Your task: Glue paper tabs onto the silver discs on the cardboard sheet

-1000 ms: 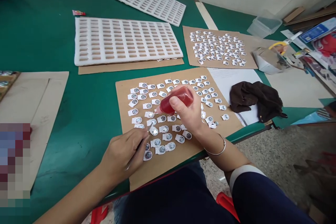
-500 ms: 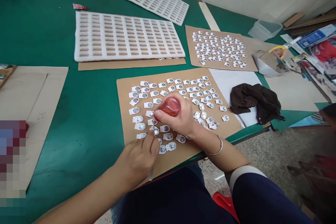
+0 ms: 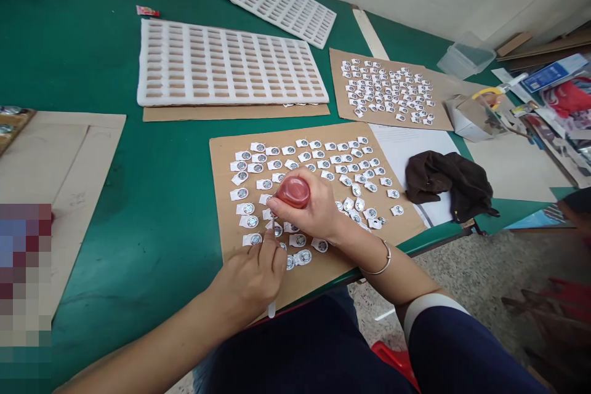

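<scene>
My right hand (image 3: 314, 206) is wrapped round a reddish squeeze bottle (image 3: 294, 192), tipped so that its thin nozzle points down at the small parts. Those are white tabs with round metallic discs (image 3: 303, 257), spread in loose rows over a brown cardboard sheet (image 3: 295, 301). Beside the nozzle, my left hand (image 3: 253, 274) is closed, its index finger reaching close to the tip. A slim tool with a pale end (image 3: 271, 309) sticks out below that hand; the rest of it is hidden by the fingers.
Behind the cardboard lie white slotted foam trays (image 3: 178, 64) on the green table (image 3: 175, 197). A second board (image 3: 340, 89) bears more discs. To the right are a dark brown cloth (image 3: 447, 181), paper, and a clear box (image 3: 471, 126) with yellow-handled scissors (image 3: 489, 93).
The view has shifted slightly. The bottle has tilted a little more upright in my right hand, and the pale tool end below my left hand shows more clearly.
</scene>
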Demonstrator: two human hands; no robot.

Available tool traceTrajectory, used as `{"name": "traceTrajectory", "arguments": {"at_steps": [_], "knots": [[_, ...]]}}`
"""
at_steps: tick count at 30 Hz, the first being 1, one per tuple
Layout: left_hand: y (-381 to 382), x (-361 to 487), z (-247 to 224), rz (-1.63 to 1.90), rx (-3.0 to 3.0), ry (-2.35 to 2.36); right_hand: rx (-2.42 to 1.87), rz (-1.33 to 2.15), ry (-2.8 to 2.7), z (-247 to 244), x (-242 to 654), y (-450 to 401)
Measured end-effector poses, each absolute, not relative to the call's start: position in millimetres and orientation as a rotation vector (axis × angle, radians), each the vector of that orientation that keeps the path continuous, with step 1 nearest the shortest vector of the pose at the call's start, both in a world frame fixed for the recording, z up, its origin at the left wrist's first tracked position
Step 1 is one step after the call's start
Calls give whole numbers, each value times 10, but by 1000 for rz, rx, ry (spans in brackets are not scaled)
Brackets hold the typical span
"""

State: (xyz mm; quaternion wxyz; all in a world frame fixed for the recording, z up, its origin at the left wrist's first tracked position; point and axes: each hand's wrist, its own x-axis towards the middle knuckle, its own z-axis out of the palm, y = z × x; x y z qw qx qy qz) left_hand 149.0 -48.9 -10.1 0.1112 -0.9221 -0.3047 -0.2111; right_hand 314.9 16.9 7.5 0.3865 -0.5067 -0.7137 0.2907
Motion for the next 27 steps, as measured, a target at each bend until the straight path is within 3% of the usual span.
{"name": "traceTrajectory", "arguments": {"at_steps": [27], "knots": [[-491,1473,-135,-605,-2744,-874,-1259,715,-1795,51,3150,183]]}}
